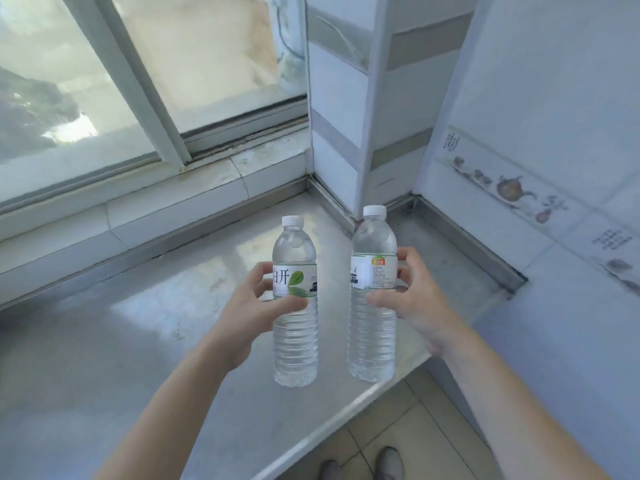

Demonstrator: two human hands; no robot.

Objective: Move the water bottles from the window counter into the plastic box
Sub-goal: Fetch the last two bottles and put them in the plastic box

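Shoes (360, 466) on tiled floor at bottom edge, nearest. Above, left hand (258, 311) wrapped round left bottle (295, 303) at label band, thumb in front, fingers curled behind. Right hand (412, 299) likewise clasping right bottle (373, 296) at label, fingertips showing past its far side. Both upright, capped, seemingly full, held over steel window counter (121, 341) near its front edge; lifted or resting, cannot tell. Likely moderately heavy; thin ribbed walls, would dent under squeeze, smooth and possibly slippery. Label band firmest hold. Plastic box not in view. Beyond, window (104, 81).
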